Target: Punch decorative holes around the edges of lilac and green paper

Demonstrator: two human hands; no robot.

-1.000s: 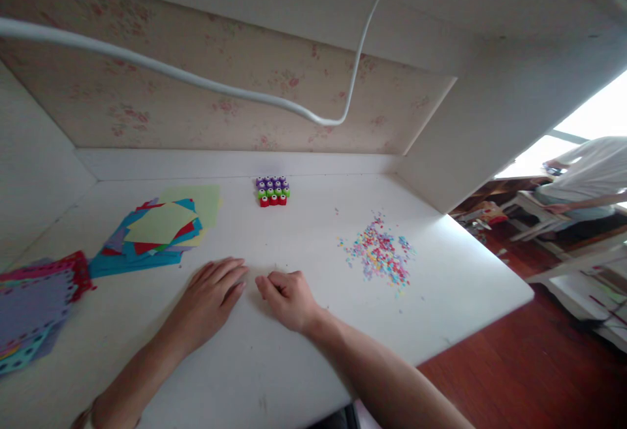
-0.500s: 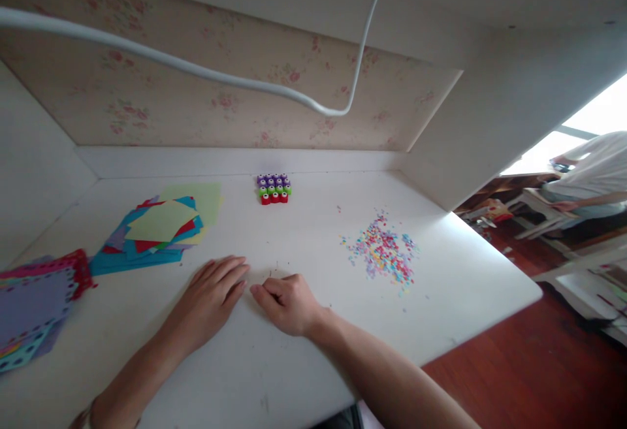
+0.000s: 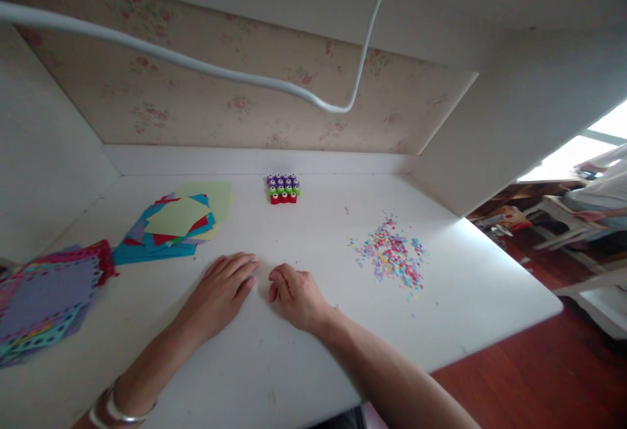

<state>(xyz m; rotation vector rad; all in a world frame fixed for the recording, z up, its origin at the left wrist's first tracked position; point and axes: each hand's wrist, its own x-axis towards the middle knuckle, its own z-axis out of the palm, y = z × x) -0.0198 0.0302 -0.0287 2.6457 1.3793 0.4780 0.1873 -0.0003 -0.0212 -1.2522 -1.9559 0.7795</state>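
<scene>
My left hand (image 3: 223, 292) lies palm down on the white table (image 3: 235, 377), its fingers stretched out and nothing under them that I can see. Just to its right, my right hand (image 3: 296, 298) rests on the tabletop with fingers curled in and thumb pressed against them. Whatever those fingers may hold is hidden. Beyond both hands stand several small craft punches (image 3: 283, 190) in purple, green and red rows. A scatter of tiny coloured paper confetti (image 3: 394, 253) spreads to the right of my right hand.
Left of my hands lies a pile of coloured paper sheets (image 3: 179, 217), and nearer me a stack of sheets with punched borders (image 3: 53, 292). A white cable (image 3: 235, 76) hangs across above. Another person (image 3: 605, 194) sits beyond the table's right edge.
My right hand has curled its fingers and thumb closer together and shifted slightly away from my left hand. The view has swung a little to the left; my left hand stays flat.
</scene>
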